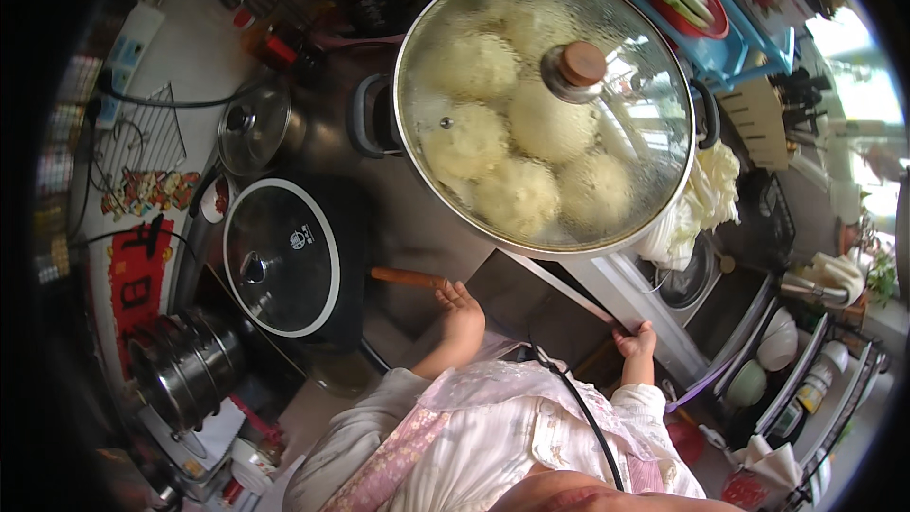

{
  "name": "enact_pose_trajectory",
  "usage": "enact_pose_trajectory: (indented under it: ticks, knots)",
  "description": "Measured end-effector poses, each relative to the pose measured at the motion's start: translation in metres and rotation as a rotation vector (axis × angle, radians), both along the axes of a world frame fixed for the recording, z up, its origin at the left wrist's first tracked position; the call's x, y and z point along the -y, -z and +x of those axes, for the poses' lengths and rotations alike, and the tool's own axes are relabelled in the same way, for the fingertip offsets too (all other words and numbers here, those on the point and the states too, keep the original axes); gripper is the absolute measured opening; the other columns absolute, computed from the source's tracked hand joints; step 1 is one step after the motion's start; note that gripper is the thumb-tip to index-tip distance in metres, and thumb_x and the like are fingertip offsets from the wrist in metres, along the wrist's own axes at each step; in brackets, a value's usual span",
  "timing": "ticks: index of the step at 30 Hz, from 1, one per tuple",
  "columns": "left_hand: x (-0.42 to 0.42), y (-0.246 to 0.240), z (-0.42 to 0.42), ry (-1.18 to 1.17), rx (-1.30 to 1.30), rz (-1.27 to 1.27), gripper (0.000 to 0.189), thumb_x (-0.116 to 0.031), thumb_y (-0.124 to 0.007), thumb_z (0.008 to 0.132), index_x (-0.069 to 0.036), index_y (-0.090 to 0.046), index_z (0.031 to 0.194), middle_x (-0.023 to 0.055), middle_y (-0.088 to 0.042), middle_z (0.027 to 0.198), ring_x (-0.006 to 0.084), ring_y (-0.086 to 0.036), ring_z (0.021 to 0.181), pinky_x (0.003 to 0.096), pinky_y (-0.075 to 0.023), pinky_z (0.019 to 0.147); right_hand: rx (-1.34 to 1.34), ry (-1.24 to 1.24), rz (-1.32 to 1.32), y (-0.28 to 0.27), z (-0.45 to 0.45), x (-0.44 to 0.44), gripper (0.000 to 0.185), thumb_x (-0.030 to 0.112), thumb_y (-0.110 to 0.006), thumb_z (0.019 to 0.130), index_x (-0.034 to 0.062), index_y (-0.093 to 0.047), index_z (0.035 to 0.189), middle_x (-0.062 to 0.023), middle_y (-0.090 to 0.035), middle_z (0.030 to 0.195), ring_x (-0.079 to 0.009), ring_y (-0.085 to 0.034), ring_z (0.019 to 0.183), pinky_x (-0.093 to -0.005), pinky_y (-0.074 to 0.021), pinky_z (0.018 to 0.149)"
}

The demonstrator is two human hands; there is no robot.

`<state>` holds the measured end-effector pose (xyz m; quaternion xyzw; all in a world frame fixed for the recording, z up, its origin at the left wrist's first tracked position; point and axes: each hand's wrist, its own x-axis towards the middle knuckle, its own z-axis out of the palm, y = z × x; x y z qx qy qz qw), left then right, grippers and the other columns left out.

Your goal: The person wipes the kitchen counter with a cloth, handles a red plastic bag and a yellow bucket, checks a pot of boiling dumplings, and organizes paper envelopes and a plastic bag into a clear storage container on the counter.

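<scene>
My left hand (463,320) has its fingers curled at the free end of a brown wooden handle (409,277). The handle points toward a dark pan under a glass lid (281,256) with a pale rim; the join is in shadow. My right hand (635,343) grips the end of a long pale-edged panel (558,288), perhaps a drawer or cabinet door, beside the counter's front edge. Ahead of both hands stands a large two-handled pot (700,114). Its steamed-up glass lid (625,35) has a wooden knob (583,64), and several pale round buns (554,121) show through it.
A leafy cabbage (693,206) lies right of the pot, near the sink (739,299). A dish rack (789,391) holds bowls at the right. Stacked dark pots (188,363) stand left, with a smaller lidded pot (259,128) behind. A black cable (586,405) hangs over my chest.
</scene>
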<state>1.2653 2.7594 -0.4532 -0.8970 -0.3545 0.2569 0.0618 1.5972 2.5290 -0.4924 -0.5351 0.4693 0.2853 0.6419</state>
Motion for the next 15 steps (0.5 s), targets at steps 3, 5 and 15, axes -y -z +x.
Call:
enact_pose_trajectory:
  ticks: [3, 5, 15]
  knots:
    - [-0.002, -0.0055, -0.0001, -0.001, 0.031, -0.012, 0.049, -0.014, -0.048, 0.08, 0.015, -0.05, 0.12, 0.0341, -0.052, 0.119, 0.051, -0.045, 0.118, 0.0588, -0.0341, 0.1, 0.001, -0.015, 0.027, -0.0036, -0.0002, -0.0004, 0.042, 0.042, -0.038, 0.096, 0.011, -0.042, 0.124, -0.016, -0.039, 0.134, -0.0419, -0.042, 0.116, -0.0671, -0.0374, 0.092]
    - [-0.0039, -0.0061, 0.0001, -0.029, 0.07, -0.009, 0.048, -0.013, -0.047, 0.081, 0.016, -0.051, 0.119, 0.0342, -0.053, 0.118, 0.0482, -0.049, 0.114, 0.0569, -0.036, 0.099, 0.009, -0.029, -0.043, -0.0049, 0.001, -0.0003, 0.032, 0.034, -0.04, 0.095, 0.0137, -0.045, 0.119, -0.0133, -0.039, 0.135, -0.0409, -0.04, 0.119, -0.0648, -0.0356, 0.095]
    - [0.0011, 0.0032, -0.0022, -0.159, 0.156, 0.013, 0.048, -0.011, -0.046, 0.08, 0.018, -0.05, 0.117, 0.0353, -0.054, 0.114, 0.0454, -0.055, 0.105, 0.0515, -0.038, 0.1, -0.046, -0.171, -0.084, -0.0092, 0.0051, 0.0027, 0.044, 0.039, -0.031, 0.098, 0.0118, -0.038, 0.131, -0.0083, -0.032, 0.145, -0.0395, -0.031, 0.13, -0.0609, -0.0232, 0.104]
